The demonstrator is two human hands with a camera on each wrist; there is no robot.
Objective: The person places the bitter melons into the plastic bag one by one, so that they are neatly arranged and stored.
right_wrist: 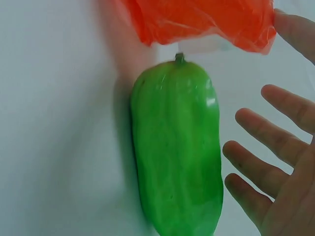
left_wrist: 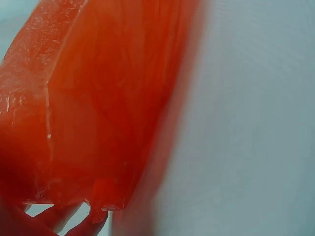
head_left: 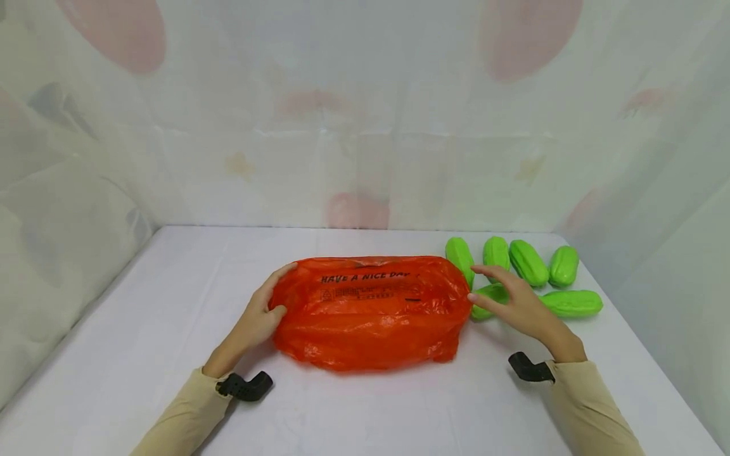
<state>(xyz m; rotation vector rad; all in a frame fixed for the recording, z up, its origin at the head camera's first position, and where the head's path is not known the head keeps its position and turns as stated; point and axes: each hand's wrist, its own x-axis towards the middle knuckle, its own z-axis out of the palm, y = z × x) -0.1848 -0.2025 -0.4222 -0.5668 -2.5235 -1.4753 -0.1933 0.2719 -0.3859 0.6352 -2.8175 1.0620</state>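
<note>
A red plastic bag [head_left: 371,335] printed "HAVE A NICE DAY" stands spread wide at the middle of the table. My left hand [head_left: 256,322] grips its left end, thumb on the near side and fingers behind. Those fingertips [left_wrist: 91,226] show at the edge of the red film in the left wrist view. At the bag's right end, my right hand [head_left: 521,307] has its fingers spread, with the thumb right at the red edge. Beside that hand lies a ridged green cucumber-like vegetable [right_wrist: 177,147] with a short stem. The inside of the bag is hidden.
Several more green vegetables [head_left: 527,263] lie in a loose group at the back right of the white table [head_left: 353,411]. Pale patterned curtains [head_left: 433,158] enclose the table behind and at both sides. Black wrist cameras [head_left: 245,386] sit on both sleeves.
</note>
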